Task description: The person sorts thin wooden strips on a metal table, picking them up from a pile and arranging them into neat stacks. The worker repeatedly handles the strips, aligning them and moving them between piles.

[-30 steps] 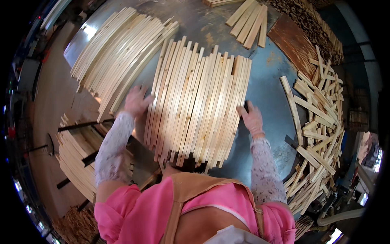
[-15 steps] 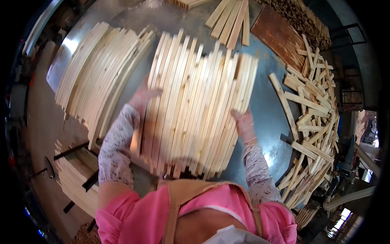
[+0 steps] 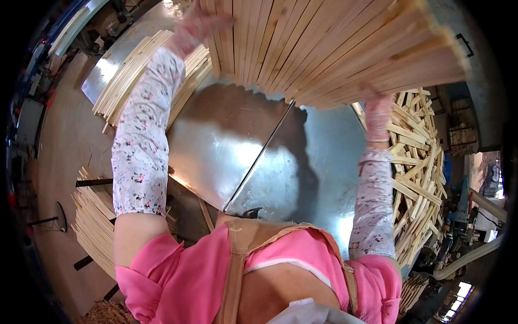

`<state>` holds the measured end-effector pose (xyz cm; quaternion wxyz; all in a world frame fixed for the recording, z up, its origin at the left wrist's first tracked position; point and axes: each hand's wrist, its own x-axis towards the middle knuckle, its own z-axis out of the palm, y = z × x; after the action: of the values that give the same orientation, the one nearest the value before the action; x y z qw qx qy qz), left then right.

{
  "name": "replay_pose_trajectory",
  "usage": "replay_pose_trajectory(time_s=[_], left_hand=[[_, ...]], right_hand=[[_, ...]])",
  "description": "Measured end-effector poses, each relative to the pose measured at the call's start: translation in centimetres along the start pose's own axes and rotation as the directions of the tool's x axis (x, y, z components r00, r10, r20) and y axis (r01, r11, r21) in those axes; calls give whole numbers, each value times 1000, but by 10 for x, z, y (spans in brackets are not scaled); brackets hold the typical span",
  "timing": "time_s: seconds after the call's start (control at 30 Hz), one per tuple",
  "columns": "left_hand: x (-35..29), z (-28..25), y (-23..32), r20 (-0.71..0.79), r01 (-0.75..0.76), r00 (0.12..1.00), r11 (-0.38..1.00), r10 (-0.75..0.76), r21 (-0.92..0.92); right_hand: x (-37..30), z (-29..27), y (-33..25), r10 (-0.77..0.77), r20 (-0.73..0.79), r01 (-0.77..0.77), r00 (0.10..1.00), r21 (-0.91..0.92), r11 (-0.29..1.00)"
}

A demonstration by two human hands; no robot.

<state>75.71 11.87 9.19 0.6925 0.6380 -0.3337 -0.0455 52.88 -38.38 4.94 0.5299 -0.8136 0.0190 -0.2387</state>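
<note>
A wide row of light wooden strips (image 3: 313,48) is raised off the metal tabletop, its near ends hanging in the air and its shadow on the metal below. My left hand (image 3: 197,29) is closed against the row's left side, thumb over the strips. At the row's right side, my right hand (image 3: 376,110) presses inward from below, its fingers partly hidden and slightly blurred. Both arms are stretched far forward. The bare metal tabletop (image 3: 226,140) shows beneath, with a dark seam running across it.
Another stack of strips (image 3: 132,67) lies on the table's left side. A loose heap of short wooden pieces (image 3: 418,162) is piled along the right. More strips (image 3: 91,216) rest on dark bars at lower left. Wood shavings (image 3: 108,313) lie near the bottom edge.
The row of strips has gone from near my body up and away, rising and tilting, with both hands still at its sides. The tabletop under it is now uncovered.
</note>
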Motion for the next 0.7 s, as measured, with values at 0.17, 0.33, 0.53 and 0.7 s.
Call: replay_pose_trajectory(time_s=[0.17,0.33,0.53,0.7], left_hand=[[-130,12,-89,181,144,983,764,-35,-629],[-229,41,-89,-38,456,890,888,-455,52],[-301,102,-60,-58,324,825,386,-562,864],[-382,63,-135,-336,776,628,540,-702,326]], right_hand=[[-106,74,5,-78,136,117,988,-306,945],[-228,64,70,115,245,33,963,-527,849],[-317,55,119,235,329,63,915,-691,721],[-341,49,159,432,186,-368,882,-302,880]])
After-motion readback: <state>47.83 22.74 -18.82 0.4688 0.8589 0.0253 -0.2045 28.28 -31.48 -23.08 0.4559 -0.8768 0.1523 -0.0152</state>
